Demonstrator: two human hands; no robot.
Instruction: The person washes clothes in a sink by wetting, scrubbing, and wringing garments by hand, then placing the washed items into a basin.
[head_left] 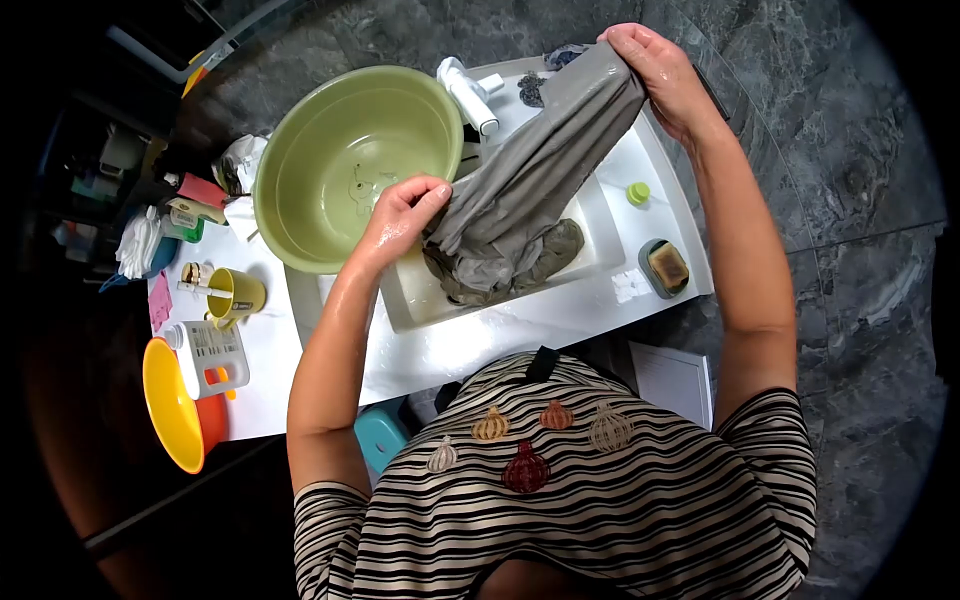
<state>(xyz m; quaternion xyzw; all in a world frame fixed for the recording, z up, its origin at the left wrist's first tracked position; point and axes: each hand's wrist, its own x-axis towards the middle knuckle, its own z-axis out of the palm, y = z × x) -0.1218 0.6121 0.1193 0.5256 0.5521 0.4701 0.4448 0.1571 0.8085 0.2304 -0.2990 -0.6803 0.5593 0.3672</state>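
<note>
A wet grey cloth [545, 160] is stretched up over the white sink [600, 235], its lower part bunched in the basin. My right hand [660, 75] pinches its upper end at the back right. Lower and to the left, my left hand [405, 212] grips the cloth's left edge between thumb and fingers. Darker, olive-brown fabric [562, 245] lies under the grey folds in the sink. Behind the cloth stands the white faucet [468, 97], close to the rim of the green basin [270, 190].
A soap bar [668, 266] in a dish and a green cap [638, 193] sit right of the sink. On the left are a yellow cup [240, 292], a white bottle [212, 355], an orange-and-yellow bowl [175, 405] and assorted packages.
</note>
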